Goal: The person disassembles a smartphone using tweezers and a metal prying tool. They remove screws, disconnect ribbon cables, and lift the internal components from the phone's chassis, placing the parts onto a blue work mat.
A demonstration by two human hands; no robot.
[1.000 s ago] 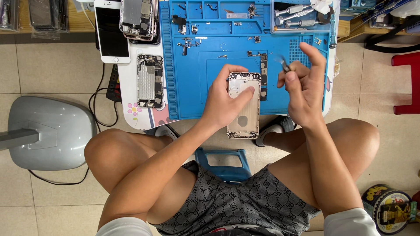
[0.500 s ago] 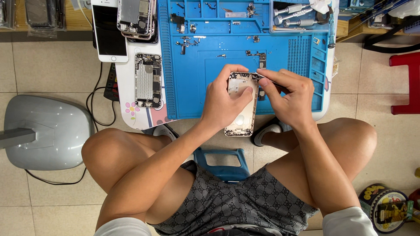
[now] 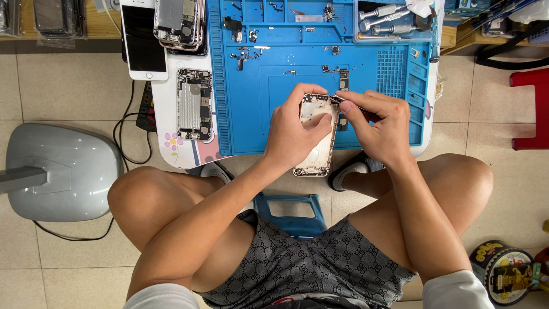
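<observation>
Since a second ago, the right hand (image 3: 374,129) has come down from mid-air to the phone housing's (image 3: 316,137) top corner. Left hand (image 3: 294,134) grips that housing, fingers wrapped round it, above the blue mat (image 3: 257,97) on the bench. Right fingers (image 3: 351,109) pinch a slim tool, tip at the housing.

Three opened phone housings (image 3: 194,105) (one held), one white phone (image 3: 144,43).

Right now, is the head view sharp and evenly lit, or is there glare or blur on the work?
Head view: sharp, evenly lit; no blur on left hand or right hand; soft shadows only; faint sheen on the mat; phone shell clearly resolved.
</observation>
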